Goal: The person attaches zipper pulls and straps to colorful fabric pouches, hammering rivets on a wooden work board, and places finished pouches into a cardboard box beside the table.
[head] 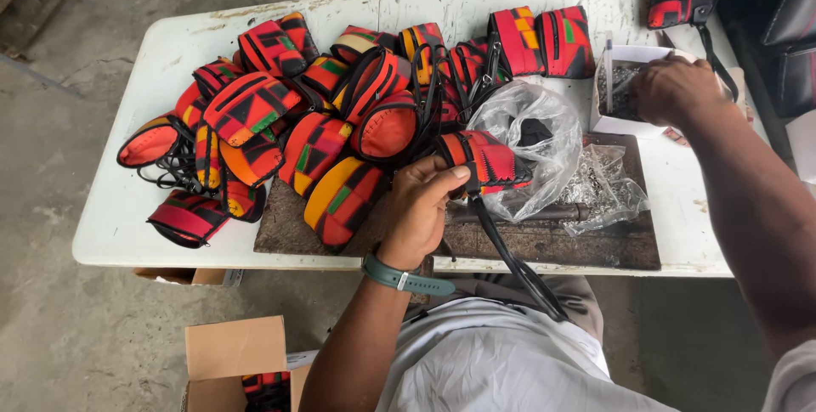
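Nearest, one open brown cardboard box (229,361) sits on the floor. Roughly twenty red, orange and black patterned fabric pouches (280,115) crowd the white worktop (110,234). One left hand (422,208) clamps another patterned pouch (486,161) beside two clear plastic bags (544,136). One right hand (676,89), fingers curled, dips into one small white box (625,59); whether it holds anything cannot be told.

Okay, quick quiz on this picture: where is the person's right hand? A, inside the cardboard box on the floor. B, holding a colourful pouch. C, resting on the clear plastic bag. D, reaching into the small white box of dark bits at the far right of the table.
D: the right hand sits over the small white box, while the left hand grips the pouch.
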